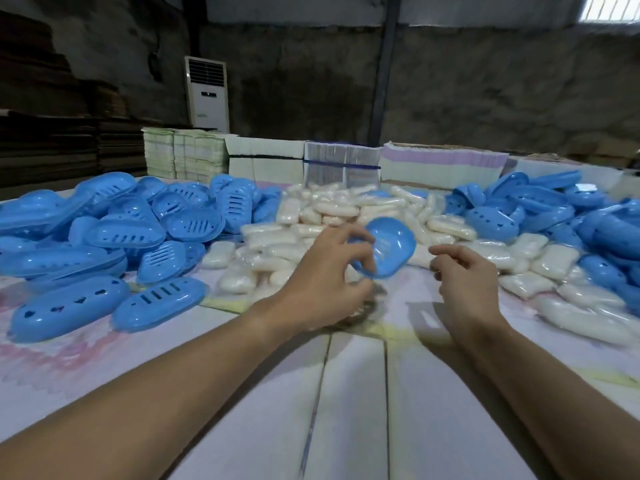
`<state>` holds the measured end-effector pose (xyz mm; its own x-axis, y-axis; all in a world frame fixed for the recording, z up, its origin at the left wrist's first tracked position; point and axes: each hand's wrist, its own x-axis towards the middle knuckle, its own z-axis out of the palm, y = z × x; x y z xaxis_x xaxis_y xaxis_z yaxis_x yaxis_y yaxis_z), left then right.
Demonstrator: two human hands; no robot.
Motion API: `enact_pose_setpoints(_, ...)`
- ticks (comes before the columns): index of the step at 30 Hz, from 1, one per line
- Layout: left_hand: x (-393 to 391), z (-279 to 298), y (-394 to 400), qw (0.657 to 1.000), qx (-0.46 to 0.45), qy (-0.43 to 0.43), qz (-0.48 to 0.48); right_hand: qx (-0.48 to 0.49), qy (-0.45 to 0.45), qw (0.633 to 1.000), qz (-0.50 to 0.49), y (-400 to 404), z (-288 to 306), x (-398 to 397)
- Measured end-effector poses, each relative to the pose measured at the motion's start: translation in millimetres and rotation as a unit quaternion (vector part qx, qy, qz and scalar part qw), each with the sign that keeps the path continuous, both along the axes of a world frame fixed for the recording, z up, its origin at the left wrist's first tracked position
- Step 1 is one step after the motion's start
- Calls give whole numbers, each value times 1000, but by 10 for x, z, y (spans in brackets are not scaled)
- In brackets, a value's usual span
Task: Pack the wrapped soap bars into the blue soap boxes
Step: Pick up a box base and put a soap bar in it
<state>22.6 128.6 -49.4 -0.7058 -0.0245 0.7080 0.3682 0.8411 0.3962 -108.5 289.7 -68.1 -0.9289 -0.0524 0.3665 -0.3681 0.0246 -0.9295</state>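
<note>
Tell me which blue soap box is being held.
The open blue half-shell in the left hand, raised before the soap pile; the others lie heaped on the table.

White standing air conditioner, stacked flat cartons, dark pillar

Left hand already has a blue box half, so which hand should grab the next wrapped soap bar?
Probably the right hand. It holds nothing, fingers loosely curled, and hovers just beside the wrapped soap bars piled to its right. The left hand is busy gripping the blue box half.
</note>
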Motion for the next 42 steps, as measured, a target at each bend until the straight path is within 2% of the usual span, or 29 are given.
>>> enact_pose_setpoints(3,71,-206,54,986,-68,-97,-118,-8,-22,999,-40,107,-10,-129)
enact_pose_setpoints(7,101,-183,8,952,-48,-235,-188,77,-9,996,-42,118,-71,-151)
enact_pose_setpoints(11,73,-188,-22,952,43,-245,-180,189,7,982,-5,37,-120,-157)
enact_pose_setpoints(16,31,-260,13,962,-15,-217,-163,323,79,943,-30,-42,-98,-187)
enact_pose_setpoints(18,43,-228,20,966,-4,-203,-162,374,147,916,6,-131,-66,-194)
enact_pose_setpoints(20,47,-203,2,967,1,-196,-161,389,171,903,65,-238,-47,-219)
enact_pose_setpoints(24,50,-190,-9,965,15,-203,-162,376,143,908,121,-368,-83,-281)
enact_pose_setpoints(31,8,-221,-17,957,67,-239,-151,340,207,916,59,-357,-83,-249)
enact_pose_setpoints(38,1,-232,-43,954,88,-262,-118,223,201,953,26,-54,202,-169)
enact_pose_setpoints(42,-22,-267,-19,951,115,-275,-79,149,151,972,104,233,372,-37)
